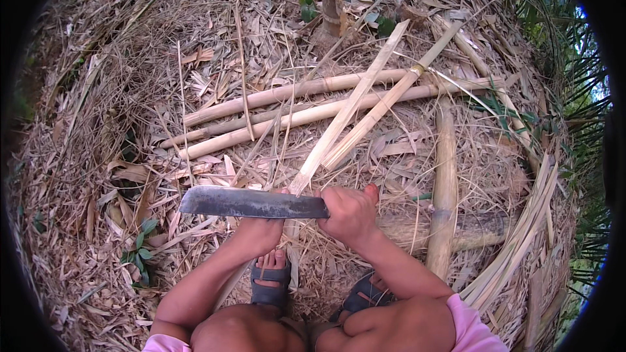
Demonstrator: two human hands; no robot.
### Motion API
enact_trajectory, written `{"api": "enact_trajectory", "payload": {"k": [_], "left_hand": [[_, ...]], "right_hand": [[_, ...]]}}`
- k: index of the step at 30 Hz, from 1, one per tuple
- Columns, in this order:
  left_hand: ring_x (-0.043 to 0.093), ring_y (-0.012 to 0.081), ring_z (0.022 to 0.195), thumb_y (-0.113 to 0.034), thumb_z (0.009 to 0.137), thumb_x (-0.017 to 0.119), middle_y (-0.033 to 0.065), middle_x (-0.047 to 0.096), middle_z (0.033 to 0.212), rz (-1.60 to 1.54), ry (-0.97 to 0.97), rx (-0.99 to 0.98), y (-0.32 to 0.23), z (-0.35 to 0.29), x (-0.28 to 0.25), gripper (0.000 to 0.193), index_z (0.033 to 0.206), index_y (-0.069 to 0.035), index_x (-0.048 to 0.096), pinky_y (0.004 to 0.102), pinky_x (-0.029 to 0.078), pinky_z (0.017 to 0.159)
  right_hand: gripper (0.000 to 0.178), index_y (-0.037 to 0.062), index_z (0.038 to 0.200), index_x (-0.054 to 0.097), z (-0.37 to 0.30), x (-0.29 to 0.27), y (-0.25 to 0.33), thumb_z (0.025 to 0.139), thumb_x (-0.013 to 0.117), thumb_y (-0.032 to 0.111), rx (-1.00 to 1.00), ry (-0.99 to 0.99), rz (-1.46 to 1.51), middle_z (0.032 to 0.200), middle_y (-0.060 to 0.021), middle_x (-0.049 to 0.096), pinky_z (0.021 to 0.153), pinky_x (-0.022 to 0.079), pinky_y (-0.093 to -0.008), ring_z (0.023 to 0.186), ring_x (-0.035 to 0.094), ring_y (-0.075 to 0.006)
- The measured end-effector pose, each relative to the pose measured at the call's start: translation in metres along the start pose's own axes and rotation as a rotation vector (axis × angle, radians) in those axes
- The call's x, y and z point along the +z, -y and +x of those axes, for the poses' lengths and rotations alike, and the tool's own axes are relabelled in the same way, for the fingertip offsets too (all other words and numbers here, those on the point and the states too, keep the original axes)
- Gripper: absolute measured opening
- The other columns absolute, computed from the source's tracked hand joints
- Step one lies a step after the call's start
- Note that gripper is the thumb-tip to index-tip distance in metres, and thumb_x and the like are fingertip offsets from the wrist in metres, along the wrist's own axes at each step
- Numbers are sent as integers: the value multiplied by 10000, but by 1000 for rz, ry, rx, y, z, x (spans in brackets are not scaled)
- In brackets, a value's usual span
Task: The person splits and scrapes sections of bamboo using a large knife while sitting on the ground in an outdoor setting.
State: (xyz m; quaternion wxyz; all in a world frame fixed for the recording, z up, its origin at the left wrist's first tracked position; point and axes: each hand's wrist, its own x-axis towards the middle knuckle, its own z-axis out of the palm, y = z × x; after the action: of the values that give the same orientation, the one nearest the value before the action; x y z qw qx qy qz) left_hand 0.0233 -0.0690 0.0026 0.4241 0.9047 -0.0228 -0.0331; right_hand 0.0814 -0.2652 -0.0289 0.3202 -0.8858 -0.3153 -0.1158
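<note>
Lots of dry leaves point(85, 208): they cover the ground all around.
Long poles point(300, 94): they lie toward twelve o'clock, nearly side by side.
Bundle of thin strips point(515, 264): it is at four o'clock, pale and bent.
Fat pole point(445, 169): it is at three o'clock and lies across a darker log point(479, 229).
Split pole point(391, 98): it crosses over the long poles toward one o'clock.
Flat strip point(349, 107): it is pale and crosses the long poles too. Its top points to one o'clock, and its low part goes behind the knife blade.
Big knife point(251, 203): it is a bit off the middle, toward eight o'clock. Its wide gray blade points to nine o'clock.
Right hand point(349, 215): it is at five o'clock, closed tight around the knife's handle end.
Left hand point(264, 234): it is at seven o'clock, right by the flat strip. The blade hides most fingers, so I cannot tell if it grips the strip.
Sandals point(270, 290): they are dark, on feet at five and seven o'clock.
Green plant point(139, 254): it is small, at eight o'clock.
</note>
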Motion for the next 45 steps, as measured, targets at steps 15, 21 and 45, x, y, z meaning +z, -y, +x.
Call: {"api": "enact_trajectory", "payload": {"k": [15, 21, 45], "left_hand": [[395, 114, 557, -366, 1076, 317, -10, 414, 606, -444, 307, -675, -8, -31, -37, 458, 777, -51, 462, 304, 376, 529], [355, 90, 527, -375, 1079, 312, -28, 388, 591, -430, 289, -591, 8, -30, -19, 466, 764, -58, 449, 277, 340, 496], [283, 108, 459, -455, 1069, 257, -29, 352, 588, -771, 462, -672, 76, -76, -39, 504, 729, -110, 397, 278, 278, 446]], "right_hand": [[124, 90, 848, 615, 25, -8, -60, 831, 669, 200, 285, 50, -138, 682, -123, 666, 509, 503, -445, 570, 668, -294], [67, 154, 763, 631, 12, 3, -26, 772, 684, 194, -15, -7, -235, 599, -58, 642, 393, 401, -353, 478, 634, -192], [232, 105, 979, 664, 131, -110, -177, 848, 617, 290, 425, 274, -632, 883, -166, 715, 709, 556, -507, 797, 711, -348]]}}
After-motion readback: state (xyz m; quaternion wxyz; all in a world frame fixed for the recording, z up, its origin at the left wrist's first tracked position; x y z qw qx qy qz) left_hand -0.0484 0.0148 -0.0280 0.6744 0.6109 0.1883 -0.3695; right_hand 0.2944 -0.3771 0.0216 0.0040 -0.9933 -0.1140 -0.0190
